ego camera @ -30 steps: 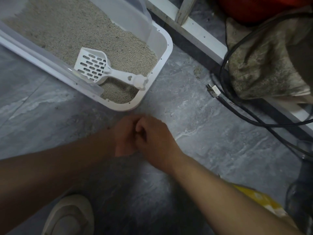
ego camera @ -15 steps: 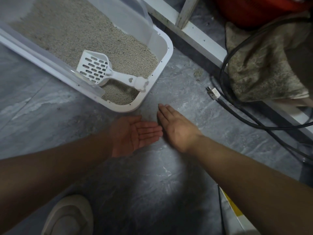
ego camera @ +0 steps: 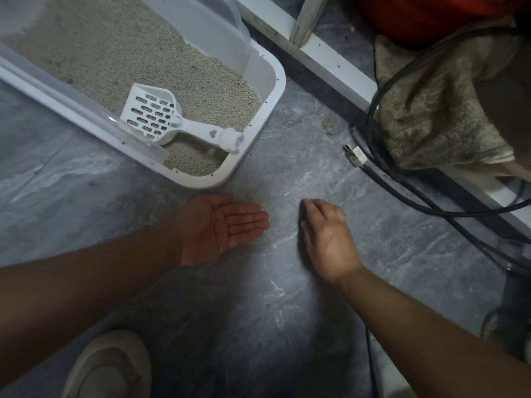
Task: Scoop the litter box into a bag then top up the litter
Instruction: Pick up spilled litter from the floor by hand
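Observation:
A white litter box [ego camera: 270, 90] filled with beige litter [ego camera: 120, 53] sits at the upper left on the grey floor. A white slotted scoop [ego camera: 161, 116] lies in its near corner, handle pointing right. My left hand [ego camera: 221, 228] lies palm up with straight fingers just below the box's corner, holding nothing. My right hand [ego camera: 324, 237] is palm down over the floor to its right, fingers together and slightly bent, fingertips near the floor. No bag is clearly in view.
A black cable [ego camera: 408, 182] with a metal plug [ego camera: 355, 155] runs along the right. A dirty cloth [ego camera: 431, 110] lies on a white frame [ego camera: 330, 61], below a red tub [ego camera: 431, 15]. A light shoe [ego camera: 112, 366] is at the bottom left.
The hands were clasped together, then parted. My left hand turned palm up and my right hand slid right, away from it, across the floor.

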Motion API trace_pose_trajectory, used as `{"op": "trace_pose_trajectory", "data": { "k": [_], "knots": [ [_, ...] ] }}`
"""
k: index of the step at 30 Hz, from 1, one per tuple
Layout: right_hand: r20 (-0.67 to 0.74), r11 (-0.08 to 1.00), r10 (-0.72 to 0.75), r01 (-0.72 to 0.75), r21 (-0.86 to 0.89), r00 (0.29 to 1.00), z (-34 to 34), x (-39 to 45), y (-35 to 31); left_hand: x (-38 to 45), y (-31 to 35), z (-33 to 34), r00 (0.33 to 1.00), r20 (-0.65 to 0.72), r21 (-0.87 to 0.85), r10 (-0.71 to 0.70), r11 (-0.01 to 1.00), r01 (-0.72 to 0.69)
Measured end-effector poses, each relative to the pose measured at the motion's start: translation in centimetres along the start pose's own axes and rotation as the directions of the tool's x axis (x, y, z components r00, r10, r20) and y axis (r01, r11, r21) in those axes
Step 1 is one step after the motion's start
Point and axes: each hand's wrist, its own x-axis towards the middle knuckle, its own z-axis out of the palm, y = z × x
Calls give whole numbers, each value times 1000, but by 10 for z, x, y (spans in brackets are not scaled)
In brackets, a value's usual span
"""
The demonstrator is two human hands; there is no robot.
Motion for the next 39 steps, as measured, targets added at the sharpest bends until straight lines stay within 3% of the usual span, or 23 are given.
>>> {"op": "trace_pose_trajectory", "data": {
  "k": [3,6,10,17,22,25,27,29,32,34,37,39],
  "knots": [
    [3,948,278,-275,162,961,4,8,-9,2,-2,0,1000,-3,8,-1,1000,1],
    [37,883,398,-393,255,917,11,16,-23,3,-3,1,1000,-5,22,-1,1000,1],
    [-23,892,375,-354,282,927,18,23,-37,4,-4,1,1000,-12,33,9,999,-9],
    [-56,965,263,-263,17,963,17,33,-37,6,-4,-2,999,-35,45,12,999,-11],
    [-78,987,149,-153,-39,986,17,31,-42,7,-6,0,998,-52,44,24,999,-21],
    [-48,977,212,-210,50,976,15,34,-44,8,-5,-1,996,-75,32,45,999,-43],
    [-105,936,288,-256,242,952,4,31,-56,10,-6,-1,995,-83,31,54,998,-52],
    [-142,901,240,-165,402,960,-11,21,-80,12,-8,0,994,-77,58,72,996,-67],
    [-18,844,102,-77,530,995,-24,3,-116,11,-11,2,999,-23,121,43,992,-40],
    [8,804,88,-75,590,996,-26,-3,-121,7,-10,4,1000,-6,124,22,992,-21],
    [-170,838,199,-78,541,965,-28,2,-94,9,-8,1,999,-13,69,42,997,-41],
    [-156,816,391,-263,514,907,-27,8,-60,9,-7,1,998,-39,33,53,998,-52]
  ]
}}
